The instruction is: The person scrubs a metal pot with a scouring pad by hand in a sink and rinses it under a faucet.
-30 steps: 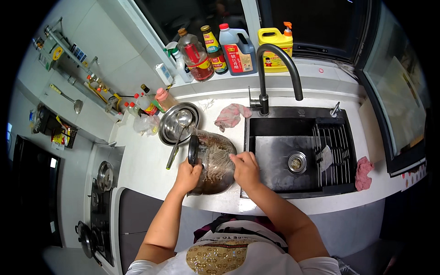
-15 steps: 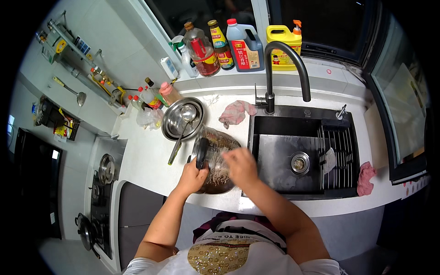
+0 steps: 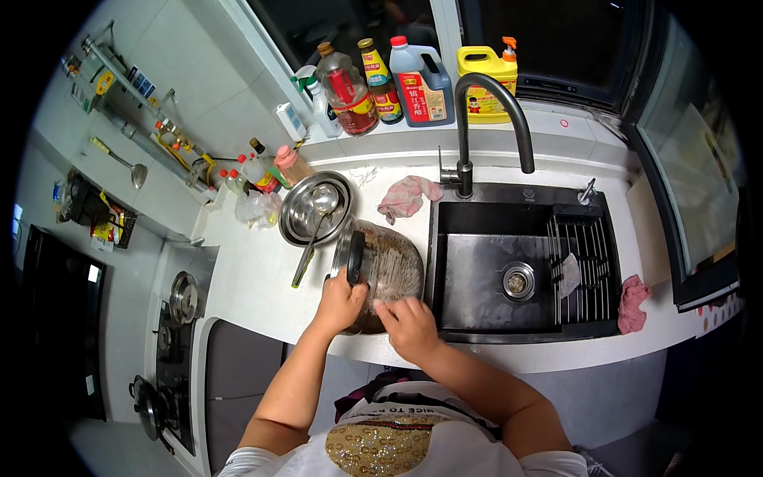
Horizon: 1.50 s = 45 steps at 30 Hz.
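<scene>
A stained, brownish metal pot [image 3: 393, 266] lies tipped on the counter just left of the sink, its surface covered in pale streaks. My left hand [image 3: 342, 304] is closed around the pot's black handle [image 3: 356, 256] and steadies it. Against the near part of the pot, my right hand [image 3: 411, 330] presses with curled, closed fingers; anything inside them is hidden. Just beyond the pot, a ladle [image 3: 306, 258] with a dark green-edged handle rests in nested steel bowls [image 3: 296, 211].
The black sink [image 3: 477, 318] with a tall faucet [image 3: 524, 135] and a wire rack [image 3: 584, 274] is at the right. Pink cloths lie behind the pot [image 3: 407, 199] and right of the sink [image 3: 633, 304]. Bottles and jugs [image 3: 421, 87] line the windowsill. A stove [image 3: 172, 358] stands left.
My right hand has moved down along the pot toward me, from its middle to its near part. My left hand keeps its hold on the handle.
</scene>
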Each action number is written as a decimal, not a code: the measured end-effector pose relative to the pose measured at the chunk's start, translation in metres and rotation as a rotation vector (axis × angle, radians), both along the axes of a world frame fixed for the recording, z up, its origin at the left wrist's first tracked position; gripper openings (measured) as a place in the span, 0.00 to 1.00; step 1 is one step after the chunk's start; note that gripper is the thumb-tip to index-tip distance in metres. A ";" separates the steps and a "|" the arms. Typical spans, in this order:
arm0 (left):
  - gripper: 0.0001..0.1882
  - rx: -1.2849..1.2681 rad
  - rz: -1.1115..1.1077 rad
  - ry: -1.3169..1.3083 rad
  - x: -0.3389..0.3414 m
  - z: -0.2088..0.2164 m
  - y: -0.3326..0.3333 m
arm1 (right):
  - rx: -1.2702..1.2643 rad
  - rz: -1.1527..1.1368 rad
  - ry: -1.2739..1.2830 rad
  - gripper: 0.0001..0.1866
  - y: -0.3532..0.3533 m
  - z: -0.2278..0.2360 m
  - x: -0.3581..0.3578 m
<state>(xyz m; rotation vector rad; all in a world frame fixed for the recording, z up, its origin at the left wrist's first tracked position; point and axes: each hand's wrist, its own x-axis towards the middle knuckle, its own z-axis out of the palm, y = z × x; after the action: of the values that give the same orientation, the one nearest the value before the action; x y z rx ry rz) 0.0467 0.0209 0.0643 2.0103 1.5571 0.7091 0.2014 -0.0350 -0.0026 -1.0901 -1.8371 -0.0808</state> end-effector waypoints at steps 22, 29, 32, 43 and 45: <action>0.19 0.036 0.093 0.046 0.023 -0.007 0.063 | -0.085 -0.104 0.194 0.17 0.005 -0.004 -0.013; 0.20 -0.062 0.064 -0.054 0.009 -0.006 0.069 | -0.145 -0.163 0.264 0.13 0.052 0.034 0.001; 0.20 -0.193 0.085 -0.181 0.009 0.000 0.071 | -0.142 -0.201 0.160 0.15 0.046 0.028 0.001; 0.20 0.042 0.078 -0.020 -0.001 -0.005 0.027 | -0.070 -0.061 0.152 0.16 0.036 0.025 -0.005; 0.23 0.137 0.073 -0.050 -0.002 -0.002 0.034 | -0.079 -0.068 0.172 0.14 0.043 0.022 -0.011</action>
<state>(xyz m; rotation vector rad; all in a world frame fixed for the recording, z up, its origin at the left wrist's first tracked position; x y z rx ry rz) 0.0450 0.0545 0.0620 2.0247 1.5990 0.9101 0.1908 0.0081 0.0191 -1.1774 -1.6611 0.0448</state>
